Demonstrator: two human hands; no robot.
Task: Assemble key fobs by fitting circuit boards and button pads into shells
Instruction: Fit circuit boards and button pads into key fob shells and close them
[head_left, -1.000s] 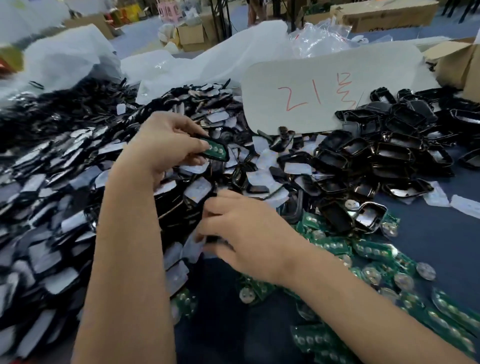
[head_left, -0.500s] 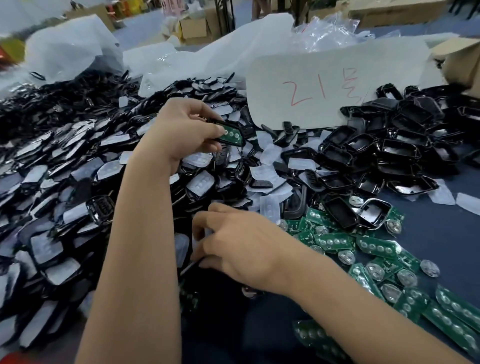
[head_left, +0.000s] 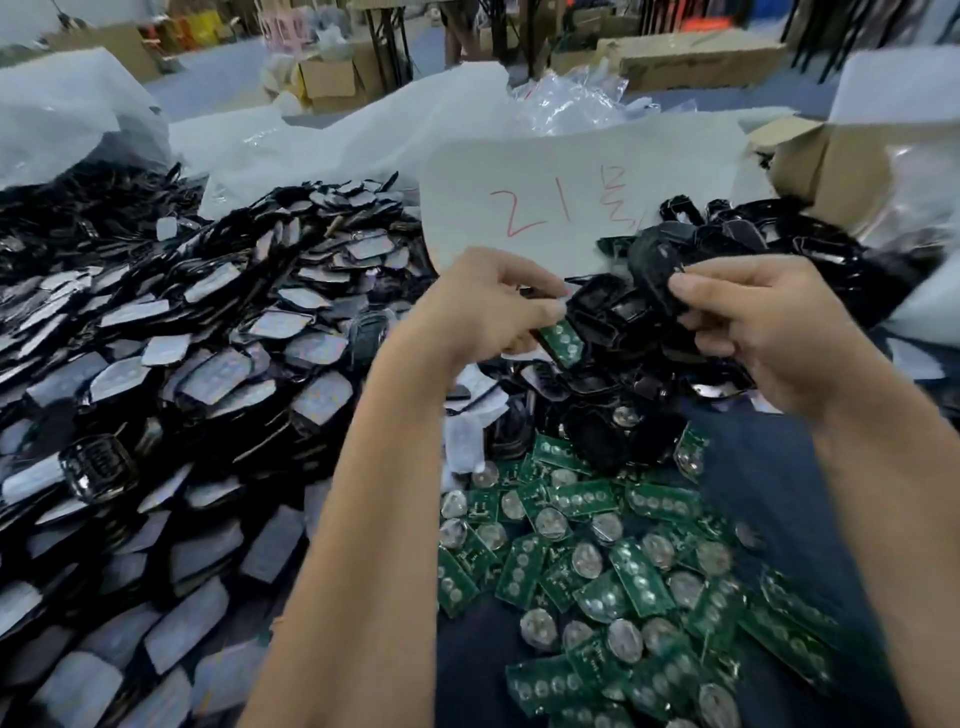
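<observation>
The head view looks down on a blue-covered desk (head_left: 753, 483) where both hands are raised above the heaps of parts. The left hand (head_left: 485, 306) has its grip clamped on a green circuit board (head_left: 563, 343), pinched between thumb and fingertips so that its lower end hangs free and tilted, probably to leave the board's edges clear for seating. The right hand (head_left: 769, 322) has its grip closed on a black shell (head_left: 655, 265), held by one edge; which way its cavity faces is too blurred to tell. Board and shell are near one another but apart, so the fitting looks not yet begun. Below lie loose circuit boards (head_left: 597, 566) within easy reach, with stacked finished fobs (head_left: 218, 374) to the left and empty shells (head_left: 789, 249) piled at the right. A white card (head_left: 571, 208) with red writing stands behind the hands.
</observation>
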